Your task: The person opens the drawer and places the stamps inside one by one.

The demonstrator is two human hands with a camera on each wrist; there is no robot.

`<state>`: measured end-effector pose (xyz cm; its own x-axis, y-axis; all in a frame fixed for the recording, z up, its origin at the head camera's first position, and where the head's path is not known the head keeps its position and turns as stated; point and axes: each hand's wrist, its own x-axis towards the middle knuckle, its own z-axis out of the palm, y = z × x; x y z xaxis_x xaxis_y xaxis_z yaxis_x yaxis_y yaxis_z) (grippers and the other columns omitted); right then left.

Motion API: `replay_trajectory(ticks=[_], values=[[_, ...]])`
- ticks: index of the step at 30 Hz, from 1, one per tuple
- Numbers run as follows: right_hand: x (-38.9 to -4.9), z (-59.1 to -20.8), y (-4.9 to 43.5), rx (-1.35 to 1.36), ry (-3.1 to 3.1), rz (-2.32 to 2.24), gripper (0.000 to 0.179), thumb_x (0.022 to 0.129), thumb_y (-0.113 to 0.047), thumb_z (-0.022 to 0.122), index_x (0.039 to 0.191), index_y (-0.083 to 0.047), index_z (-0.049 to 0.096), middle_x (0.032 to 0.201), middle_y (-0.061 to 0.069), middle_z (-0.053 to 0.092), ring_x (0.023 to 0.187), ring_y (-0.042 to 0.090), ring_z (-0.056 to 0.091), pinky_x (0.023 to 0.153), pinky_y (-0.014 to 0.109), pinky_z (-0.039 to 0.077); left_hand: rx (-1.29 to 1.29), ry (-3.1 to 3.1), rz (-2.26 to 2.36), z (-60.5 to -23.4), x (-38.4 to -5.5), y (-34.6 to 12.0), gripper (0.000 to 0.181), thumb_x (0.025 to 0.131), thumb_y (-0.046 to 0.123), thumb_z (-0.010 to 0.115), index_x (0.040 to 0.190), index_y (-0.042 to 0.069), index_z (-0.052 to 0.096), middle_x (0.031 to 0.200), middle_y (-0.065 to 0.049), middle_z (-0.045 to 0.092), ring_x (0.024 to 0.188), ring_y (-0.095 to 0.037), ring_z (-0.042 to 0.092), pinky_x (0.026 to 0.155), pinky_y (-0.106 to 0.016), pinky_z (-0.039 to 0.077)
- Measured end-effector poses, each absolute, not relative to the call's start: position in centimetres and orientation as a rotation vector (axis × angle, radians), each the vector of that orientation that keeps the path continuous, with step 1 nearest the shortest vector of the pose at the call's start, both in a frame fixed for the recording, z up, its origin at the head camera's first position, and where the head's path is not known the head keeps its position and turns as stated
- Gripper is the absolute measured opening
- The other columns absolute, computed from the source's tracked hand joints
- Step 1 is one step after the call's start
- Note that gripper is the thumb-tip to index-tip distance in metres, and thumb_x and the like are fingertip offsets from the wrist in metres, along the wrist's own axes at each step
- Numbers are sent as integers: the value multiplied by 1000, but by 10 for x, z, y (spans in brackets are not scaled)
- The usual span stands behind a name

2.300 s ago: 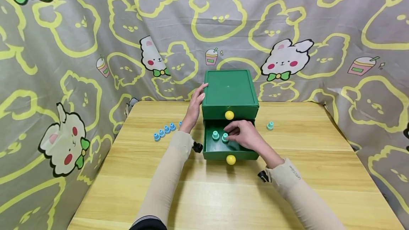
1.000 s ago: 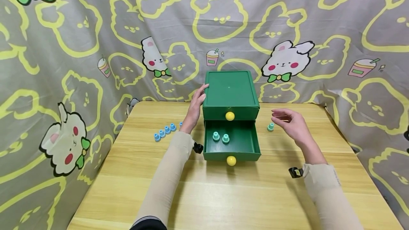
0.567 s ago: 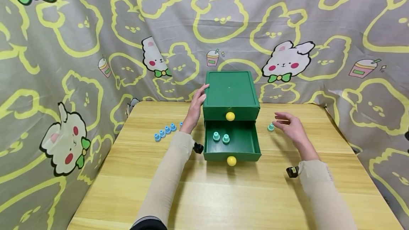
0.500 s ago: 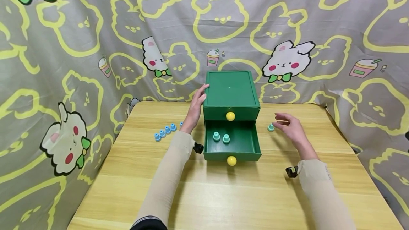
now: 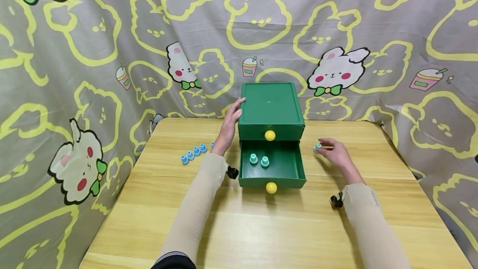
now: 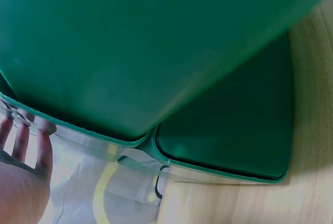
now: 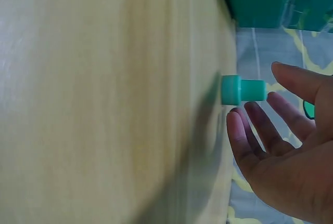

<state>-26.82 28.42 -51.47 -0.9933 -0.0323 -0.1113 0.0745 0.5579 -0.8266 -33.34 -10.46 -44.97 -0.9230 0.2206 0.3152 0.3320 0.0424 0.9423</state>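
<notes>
1. Small dark lettering marks the right sleeve (image 5: 369,219) near its cuff; it is too small to read.
2. The grey curtain (image 5: 209,32) behind is printed with yellow outlines, white rabbit faces and three pink cups, each cup bearing a green panel.
3. The right hand (image 5: 337,154) has its fingers and thumb spread apart about the single teal peg (image 7: 232,90); the right wrist view shows a gap between thumb and peg.
4. That peg stands upright on the worktop (image 5: 276,231), between the green chest (image 5: 270,103) and the worktop's right edge, apart from both.
5. The left hand (image 5: 226,128) rests against the chest's upper left edge, fingers extended and slightly apart.
6. The chest sits near the worktop's back edge, and wood runs from its front to the bottom of the head view.
7. It has two drawers: the upper drawer (image 5: 250,131) is pushed in, the lower drawer (image 5: 254,182) pulled out. Each has one yellow knob (image 5: 271,188).
8. Two drawer pegs (image 5: 264,162), also teal, stand upright just beside each other, left of the drawer's middle.
9. Five blue pegs (image 5: 196,151) show at left: four in a slanting row, the fifth partly behind the left wrist.
</notes>
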Motion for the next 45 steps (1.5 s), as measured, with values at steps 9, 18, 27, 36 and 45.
replay_trajectory(ticks=[9,18,27,36,45], values=[[-272,-522,282,44,2742,-1380,47,101,-19,67,140,6,58,135,32,61,125,46,58,103,53,48,-588,-2210,-2022,-450,-335,-104,52,107,45,39,158,33,43,171,6,23,157,-23,25,124,-56,25],[-272,-521,281,67,2788,-1355,38,100,-15,67,131,7,64,128,30,66,117,43,62,89,32,48,-580,-2213,-2014,-451,-335,-103,53,106,46,40,157,34,44,170,7,24,157,-22,25,124,-55,24],[-266,-516,286,21,2853,-1340,36,100,-17,67,129,5,67,124,28,69,113,43,66,82,26,49,-570,-2221,-2026,-452,-338,-103,53,109,39,36,160,27,40,170,1,23,156,-25,25,124,-55,24],[-259,-507,290,37,2833,-1362,40,103,-25,65,133,1,65,126,24,67,105,24,66,79,19,50,-566,-2229,-2055,-431,-318,-102,52,110,32,36,160,22,41,170,-3,23,156,-28,24,125,-55,22],[-251,-487,284,4,2851,-1387,42,104,-30,63,135,-1,65,129,25,66,114,38,64,78,20,50,-568,-2227,-2056,-428,-316,-102,53,109,33,37,160,20,41,170,-5,23,156,-29,23,125,-56,20]])
